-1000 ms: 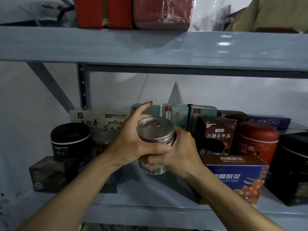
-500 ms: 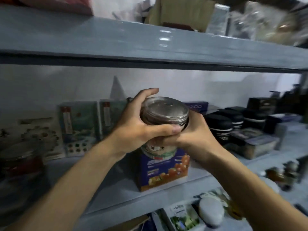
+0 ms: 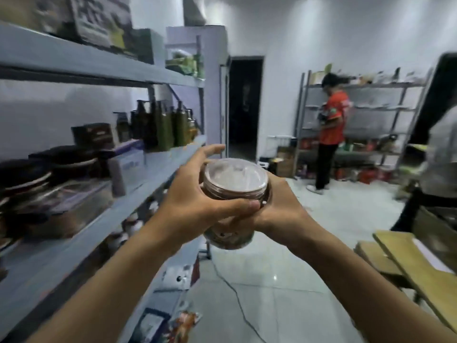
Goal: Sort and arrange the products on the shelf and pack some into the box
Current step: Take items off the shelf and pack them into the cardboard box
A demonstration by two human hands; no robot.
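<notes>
Jar (image 3: 235, 180) held between left grip (image 3: 191, 206) and right grip (image 3: 280, 211).

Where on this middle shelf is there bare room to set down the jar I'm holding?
For the clear-lidded jar, the grey shelf board is bare along its front edge, widest right of the pale rectangular box, in front of the dark green pump bottles. Behind that strip it is crowded: round black tins fill the left end.

White walls (image 3: 346, 33) glow under light from above, with a dark doorway (image 3: 244, 107) at the far end. Glossy pale floor tiles (image 3: 272, 280) run between grey shelving (image 3: 81, 66) on the left, a metal rack (image 3: 385, 108) at the back and wooden benches (image 3: 420, 268) on the right.
</notes>
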